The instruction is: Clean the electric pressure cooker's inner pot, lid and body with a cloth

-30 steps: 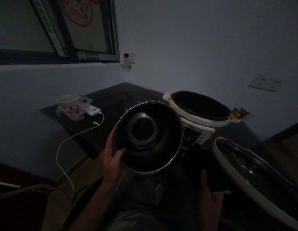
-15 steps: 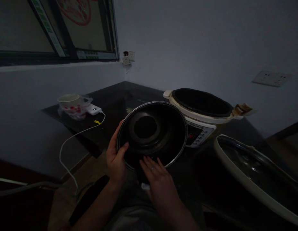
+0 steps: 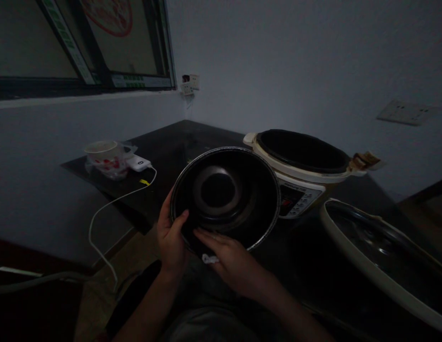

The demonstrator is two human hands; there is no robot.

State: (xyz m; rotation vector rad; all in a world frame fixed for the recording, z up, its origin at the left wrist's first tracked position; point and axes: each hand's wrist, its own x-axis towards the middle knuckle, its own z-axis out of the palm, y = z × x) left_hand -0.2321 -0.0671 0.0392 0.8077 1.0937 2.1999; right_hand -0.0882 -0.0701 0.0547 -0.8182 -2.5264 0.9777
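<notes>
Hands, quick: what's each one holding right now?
Left hand: closed on the rim of the inner pot.
Right hand: laid on the pot's lower rim; grip cannot be told.

Two bare hands are shown in dim light, the left hand (image 3: 171,242) and the right hand (image 3: 231,259). The left forearm (image 3: 149,304) is seen uncovered down to the lower edge of the view, and the right forearm (image 3: 288,308) is uncovered in the same way. Between the two forearms a grey garment (image 3: 206,325) is seen at the bottom edge. It is plain and unmarked, and whether it is a shirt or trousers cannot be told. The thumbnail of the left hand is faintly lit. Finer detail of the fingers is lost in the gloom.
</notes>
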